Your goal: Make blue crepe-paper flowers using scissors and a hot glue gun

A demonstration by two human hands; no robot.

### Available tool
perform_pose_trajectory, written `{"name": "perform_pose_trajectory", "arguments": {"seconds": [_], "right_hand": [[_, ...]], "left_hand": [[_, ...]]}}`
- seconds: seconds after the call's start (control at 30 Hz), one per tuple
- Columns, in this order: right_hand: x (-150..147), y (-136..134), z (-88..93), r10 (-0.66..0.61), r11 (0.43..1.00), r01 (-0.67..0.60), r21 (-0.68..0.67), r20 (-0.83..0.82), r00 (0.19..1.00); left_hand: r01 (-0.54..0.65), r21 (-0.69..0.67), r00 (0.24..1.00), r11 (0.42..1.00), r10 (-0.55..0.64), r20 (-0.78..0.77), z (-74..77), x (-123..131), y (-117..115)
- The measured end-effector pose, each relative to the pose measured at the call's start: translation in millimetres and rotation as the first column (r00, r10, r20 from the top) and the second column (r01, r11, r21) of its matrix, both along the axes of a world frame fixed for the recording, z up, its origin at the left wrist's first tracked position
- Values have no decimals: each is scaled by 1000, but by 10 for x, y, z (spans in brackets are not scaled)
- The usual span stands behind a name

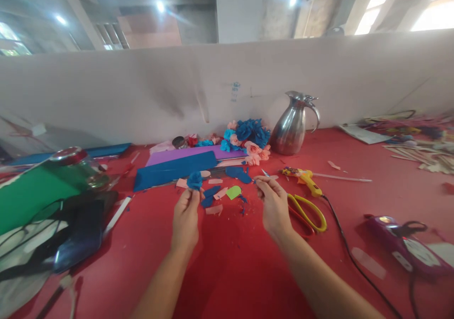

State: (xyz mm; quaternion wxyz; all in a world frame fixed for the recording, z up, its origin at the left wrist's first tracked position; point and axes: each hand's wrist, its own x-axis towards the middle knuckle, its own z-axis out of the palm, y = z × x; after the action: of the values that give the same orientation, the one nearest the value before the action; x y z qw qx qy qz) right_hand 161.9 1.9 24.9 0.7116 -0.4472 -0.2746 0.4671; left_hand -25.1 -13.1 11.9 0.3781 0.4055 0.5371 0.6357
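My left hand (186, 212) pinches a small blue paper flower (195, 181) by its base, with the bloom upright above the fingertips. My right hand (273, 200) is closed in a pinch; a tiny dark-blue bit shows at its fingertips, too small to name. Partly behind that hand lie scissors (314, 211) with yellow and red handles, their blade tip showing beyond the knuckles. Between the hands are blue paper petals (210, 197), pink paper pieces (214, 209) and a light-green paper piece (233, 192).
A yellow glue gun (310, 182) lies right, its black cord running forward. Behind stand a steel jug (291, 127) and a pile of blue and pink paper flowers (252, 134). Blue paper (173, 170) lies at mid-left. A glass jar (80, 167) and a purple device (407, 245) flank the area.
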Motion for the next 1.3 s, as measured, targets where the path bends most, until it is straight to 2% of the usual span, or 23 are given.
{"name": "perform_pose_trajectory", "arguments": {"seconds": [0.1,0.23,0.4,0.5,0.53,0.57,0.63,0.7,0.73,0.77,0.83,0.9,1.07,1.17,1.3], "right_hand": [[-4,2,-14,19,1000,-20,17,85,996],[-29,-7,-13,70,997,-74,12,205,976],[26,85,-101,54,998,-57,4,280,958],[124,179,-191,16,1000,-23,10,435,900],[159,203,-216,19,1000,-26,6,544,839],[190,218,-235,21,1000,-27,-1,674,738],[227,224,-265,30,999,-26,-21,901,432],[222,207,-294,56,998,-34,-52,990,126],[206,196,-310,77,996,-42,-76,997,21],[184,186,-326,103,993,-55,-106,993,-52],[135,172,-349,139,985,-79,-151,981,-138],[100,166,-348,149,983,-80,-164,974,-169],[91,155,-286,136,989,-37,-143,981,-136],[94,165,-289,111,993,-24,-115,983,-149],[93,214,-321,162,985,-28,-169,973,-166]], "left_hand": [[-63,9,998,998,64,-13,-9,5,2],[-55,12,997,998,54,53,38,12,18],[-70,-104,994,992,78,78,5,-33,58],[-27,-156,990,987,48,135,-22,-48,78],[-12,-164,987,986,38,159,-25,-46,83],[2,-168,983,986,29,181,-26,-41,87],[27,-177,976,984,12,216,-25,-27,93],[41,-184,972,982,3,236,-21,-11,93],[40,-184,971,982,6,240,-19,-5,89],[35,-184,971,982,10,240,-16,0,84],[31,-179,972,983,12,235,-9,7,69],[38,-192,972,981,9,235,-2,10,55],[83,-231,970,969,-26,241,2,24,54],[121,-227,968,966,-64,243,6,41,52],[194,-220,953,956,-131,272,46,72,18]]}}
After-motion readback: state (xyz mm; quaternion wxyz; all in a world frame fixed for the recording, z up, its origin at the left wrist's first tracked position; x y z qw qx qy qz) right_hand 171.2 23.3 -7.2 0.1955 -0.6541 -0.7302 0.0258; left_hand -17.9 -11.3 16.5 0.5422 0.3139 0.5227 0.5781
